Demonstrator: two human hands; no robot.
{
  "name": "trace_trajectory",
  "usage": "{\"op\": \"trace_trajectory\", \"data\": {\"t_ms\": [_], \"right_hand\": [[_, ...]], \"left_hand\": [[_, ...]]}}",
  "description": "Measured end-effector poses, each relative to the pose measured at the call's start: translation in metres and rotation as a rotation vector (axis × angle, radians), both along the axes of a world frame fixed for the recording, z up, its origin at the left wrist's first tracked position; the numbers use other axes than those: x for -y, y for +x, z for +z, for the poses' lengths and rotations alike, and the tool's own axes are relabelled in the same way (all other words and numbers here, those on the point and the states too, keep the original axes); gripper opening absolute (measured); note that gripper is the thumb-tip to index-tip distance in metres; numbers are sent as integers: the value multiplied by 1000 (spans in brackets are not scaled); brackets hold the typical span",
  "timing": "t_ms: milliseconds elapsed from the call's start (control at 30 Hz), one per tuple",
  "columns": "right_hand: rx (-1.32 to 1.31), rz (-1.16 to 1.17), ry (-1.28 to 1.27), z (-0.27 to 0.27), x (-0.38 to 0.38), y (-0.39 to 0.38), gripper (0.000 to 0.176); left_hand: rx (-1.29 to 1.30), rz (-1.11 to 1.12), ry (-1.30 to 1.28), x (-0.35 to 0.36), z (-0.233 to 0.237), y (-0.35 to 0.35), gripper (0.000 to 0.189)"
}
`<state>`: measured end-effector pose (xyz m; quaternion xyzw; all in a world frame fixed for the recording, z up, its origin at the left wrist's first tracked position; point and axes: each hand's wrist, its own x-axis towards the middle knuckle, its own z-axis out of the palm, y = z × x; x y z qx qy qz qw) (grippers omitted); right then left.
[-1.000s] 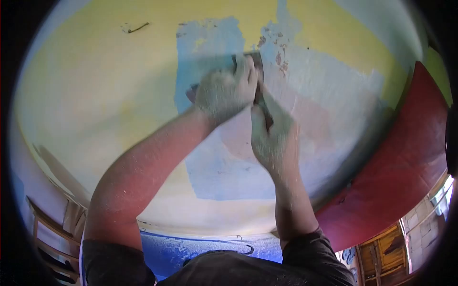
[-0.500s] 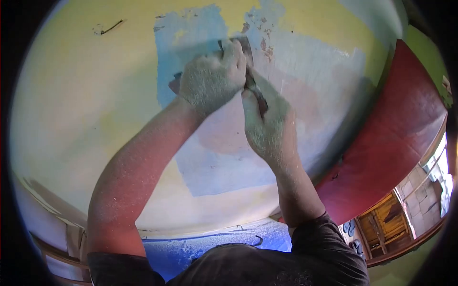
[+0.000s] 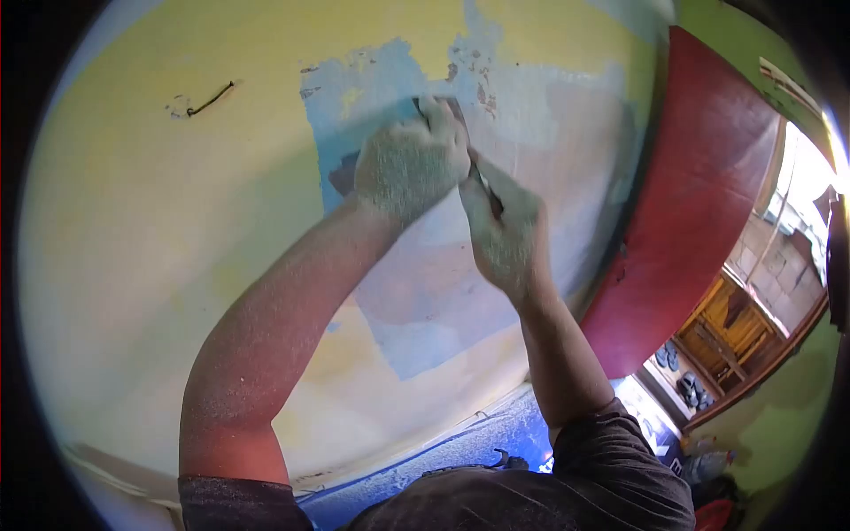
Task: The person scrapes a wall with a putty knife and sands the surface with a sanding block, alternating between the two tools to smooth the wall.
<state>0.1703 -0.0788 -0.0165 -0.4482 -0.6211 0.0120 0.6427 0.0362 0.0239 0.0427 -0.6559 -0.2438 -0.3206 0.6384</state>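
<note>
Both hands are up against a wall (image 3: 266, 177) painted yellow and pale blue with peeled patches. My right hand (image 3: 509, 234), coated in pale dust, is closed round the handle of a scraper (image 3: 482, 181). Its blade lies near the wall, partly hidden behind my left hand (image 3: 412, 168). That hand, also dusty, has its fingers bent over the blade end and presses there. A dark, flat object (image 3: 343, 175) sticks out at the left of my left hand; what it is I cannot make out.
A red door panel (image 3: 691, 186) stands at the right, beside a doorway with shoes (image 3: 692, 389) on the floor. A bent wire (image 3: 211, 99) sticks out of the wall at upper left. Dust-covered blue sheeting (image 3: 425, 460) lies below the wall.
The view has turned to the right, showing more of the doorway. Both hands sit slightly lower in the picture, still at the scraper.
</note>
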Motion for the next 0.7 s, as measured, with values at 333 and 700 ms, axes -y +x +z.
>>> {"op": "trace_trajectory", "data": {"t_ms": [333, 700], "right_hand": [[-29, -80, 31, 2, -1, -14, 37], [-7, -107, 94, 22, -10, -8, 37]], "left_hand": [[8, -37, -32, -4, 6, -1, 43], [13, -43, 18, -10, 24, -1, 37]]}}
